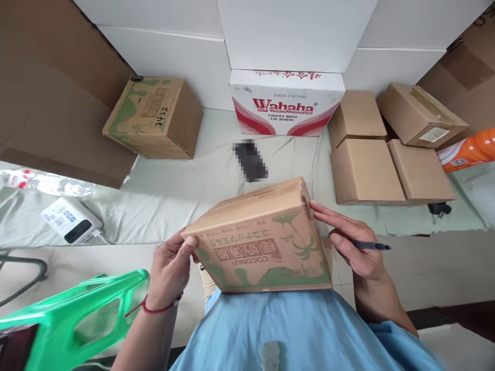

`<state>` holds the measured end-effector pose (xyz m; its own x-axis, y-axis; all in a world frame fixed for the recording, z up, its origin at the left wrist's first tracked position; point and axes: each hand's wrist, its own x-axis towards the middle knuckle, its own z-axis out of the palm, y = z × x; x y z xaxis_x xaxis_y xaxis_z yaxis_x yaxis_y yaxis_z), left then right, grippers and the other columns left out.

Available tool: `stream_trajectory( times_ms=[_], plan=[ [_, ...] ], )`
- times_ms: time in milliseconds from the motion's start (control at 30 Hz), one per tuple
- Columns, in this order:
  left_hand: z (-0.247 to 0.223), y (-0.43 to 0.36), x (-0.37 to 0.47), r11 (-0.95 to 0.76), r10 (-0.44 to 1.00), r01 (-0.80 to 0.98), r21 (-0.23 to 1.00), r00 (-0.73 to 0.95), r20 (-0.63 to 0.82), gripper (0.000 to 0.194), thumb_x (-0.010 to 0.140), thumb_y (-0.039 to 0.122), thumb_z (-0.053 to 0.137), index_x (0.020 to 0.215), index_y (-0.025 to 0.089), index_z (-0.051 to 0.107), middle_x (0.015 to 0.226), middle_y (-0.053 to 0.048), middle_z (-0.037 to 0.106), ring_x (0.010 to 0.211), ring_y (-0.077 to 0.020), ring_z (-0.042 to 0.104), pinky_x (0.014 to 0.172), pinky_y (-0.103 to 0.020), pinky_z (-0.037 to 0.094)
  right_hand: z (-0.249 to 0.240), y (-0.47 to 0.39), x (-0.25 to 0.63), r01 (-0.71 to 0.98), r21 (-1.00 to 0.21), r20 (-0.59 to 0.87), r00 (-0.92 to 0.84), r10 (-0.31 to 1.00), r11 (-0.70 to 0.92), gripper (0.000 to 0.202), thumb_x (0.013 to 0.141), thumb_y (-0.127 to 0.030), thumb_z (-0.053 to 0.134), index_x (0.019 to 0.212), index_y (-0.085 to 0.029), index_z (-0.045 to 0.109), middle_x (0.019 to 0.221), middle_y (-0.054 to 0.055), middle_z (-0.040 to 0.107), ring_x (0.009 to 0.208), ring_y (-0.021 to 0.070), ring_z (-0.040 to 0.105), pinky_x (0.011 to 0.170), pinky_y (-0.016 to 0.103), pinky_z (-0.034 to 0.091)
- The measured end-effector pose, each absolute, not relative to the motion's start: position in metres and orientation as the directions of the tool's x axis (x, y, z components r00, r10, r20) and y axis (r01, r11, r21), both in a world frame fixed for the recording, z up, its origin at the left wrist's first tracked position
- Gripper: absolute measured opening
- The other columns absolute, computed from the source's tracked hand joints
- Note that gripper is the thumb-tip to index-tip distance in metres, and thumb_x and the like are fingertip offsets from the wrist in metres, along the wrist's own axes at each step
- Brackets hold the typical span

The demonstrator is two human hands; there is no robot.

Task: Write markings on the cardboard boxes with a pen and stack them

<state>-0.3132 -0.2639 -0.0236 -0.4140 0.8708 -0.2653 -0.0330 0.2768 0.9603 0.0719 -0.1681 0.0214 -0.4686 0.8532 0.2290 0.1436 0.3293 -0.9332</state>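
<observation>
A cardboard box (259,255) printed with green palm trees and coconut lettering is tilted in front of my blue shirt. Its lower edge rests against the shirt. My left hand (172,265) grips the box's left corner, thumb on the printed face and fingers behind. On the other side, my right hand (358,245) has its fingertips against the box's right end. A dark pen (371,246) is tucked in that same hand, its tip pointing right. Beyond the box, a blurred-out dark object (250,161) lies on the cloth-covered table (174,201).
At the back stands a white and red Wahaba-style water carton (284,111). A similar green-printed box (154,118) sits back left, and several plain boxes (367,170) at right beside an orange bottle (469,149). A white device (71,220) and green stool (73,314) are left.
</observation>
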Motion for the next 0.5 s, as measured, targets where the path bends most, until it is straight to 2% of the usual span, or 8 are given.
stream_trajectory(
  times_ms=[133, 267, 367, 467, 500],
  plan=[
    [-0.034, -0.255, -0.313, 0.352, 0.800, -0.224, 0.909, -0.432, -0.416, 0.058, 0.069, 0.072, 0.090, 0.073, 0.017, 0.071, 0.056, 0.001, 0.062, 0.045, -0.0127, 0.053, 0.042, -0.023, 0.046, 0.032, -0.169, 0.055, 0.148, -0.872, 0.328, -0.531, 0.781, 0.467, 0.049, 0.107, -0.020, 0.059, 0.154, -0.029, 0.066, 0.160, 0.007, 0.063, 0.146, 0.0243, 0.064, 0.120, 0.039, 0.057],
    [-0.046, -0.240, -0.294, 0.376, 0.758, -0.345, 0.860, -0.420, -0.500, 0.060, 0.063, 0.071, 0.094, 0.082, 0.017, 0.074, 0.065, 0.000, 0.071, 0.053, -0.0151, 0.063, 0.046, -0.023, 0.049, 0.045, -0.176, 0.049, 0.214, -0.771, 0.417, -0.542, 0.730, 0.599, 0.054, 0.104, -0.014, 0.061, 0.156, -0.026, 0.063, 0.161, 0.010, 0.061, 0.142, 0.0238, 0.067, 0.114, 0.037, 0.062],
    [-0.058, -0.220, -0.264, 0.360, 0.801, -0.357, 0.862, -0.354, -0.482, 0.065, 0.066, 0.077, 0.090, 0.087, 0.018, 0.072, 0.071, 0.000, 0.072, 0.057, -0.0124, 0.063, 0.049, -0.021, 0.048, 0.058, -0.181, 0.055, 0.347, -0.692, 0.446, -0.483, 0.753, 0.633, 0.056, 0.101, -0.011, 0.065, 0.154, -0.025, 0.064, 0.161, 0.011, 0.061, 0.135, 0.0246, 0.072, 0.107, 0.034, 0.066],
    [-0.070, -0.194, -0.235, 0.352, 0.850, -0.304, 0.885, -0.293, -0.438, 0.067, 0.076, 0.085, 0.077, 0.080, 0.019, 0.066, 0.062, 0.003, 0.062, 0.050, -0.0103, 0.052, 0.044, -0.021, 0.041, 0.070, -0.180, 0.066, 0.478, -0.599, 0.490, -0.416, 0.766, 0.642, 0.053, 0.099, -0.008, 0.067, 0.148, -0.026, 0.070, 0.155, 0.009, 0.067, 0.128, 0.0251, 0.077, 0.103, 0.032, 0.067],
    [-0.073, -0.186, -0.228, 0.349, 0.862, -0.292, 0.891, -0.273, -0.427, 0.066, 0.079, 0.084, 0.074, 0.081, 0.019, 0.067, 0.063, 0.002, 0.062, 0.052, -0.0112, 0.053, 0.045, -0.022, 0.042, 0.072, -0.178, 0.068, 0.511, -0.567, 0.504, -0.404, 0.763, 0.645, 0.051, 0.098, -0.008, 0.067, 0.146, -0.026, 0.071, 0.153, 0.009, 0.069, 0.127, 0.0256, 0.077, 0.102, 0.033, 0.068]
  ],
)
